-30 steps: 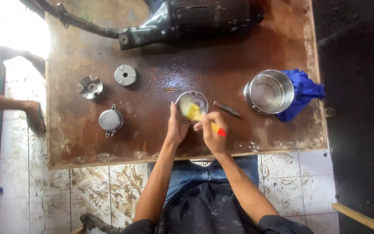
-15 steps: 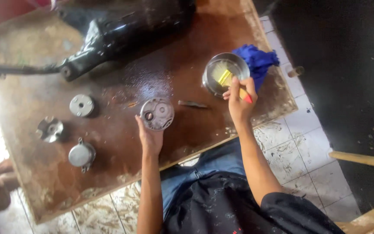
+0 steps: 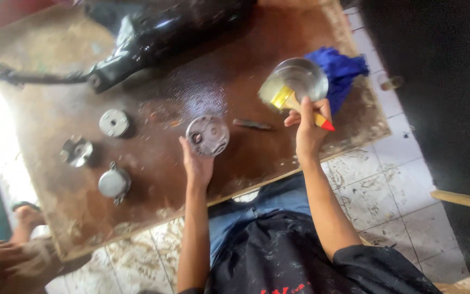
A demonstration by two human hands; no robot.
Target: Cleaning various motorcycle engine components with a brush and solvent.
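Observation:
My left hand [image 3: 198,163] holds a round grey metal part [image 3: 208,135] by its near edge, just above the brown wooden table [image 3: 153,179]. My right hand [image 3: 307,128] grips a paintbrush [image 3: 295,104] with a yellow handle and red tip. Its bristles hang at the near rim of a shiny steel bowl [image 3: 299,79] that stands at the table's right side.
A blue cloth [image 3: 339,69] lies behind the bowl. Three small metal parts [image 3: 114,123] [image 3: 76,151] [image 3: 113,182] sit on the left of the table, a dark rod [image 3: 252,124] in the middle, a large black engine piece [image 3: 164,32] at the back. Another person's hand [image 3: 1,261] is at lower left.
My right hand carried the brush from the round part over to the steel bowl. My left hand still holds the round part. The camera view has swung and tilted.

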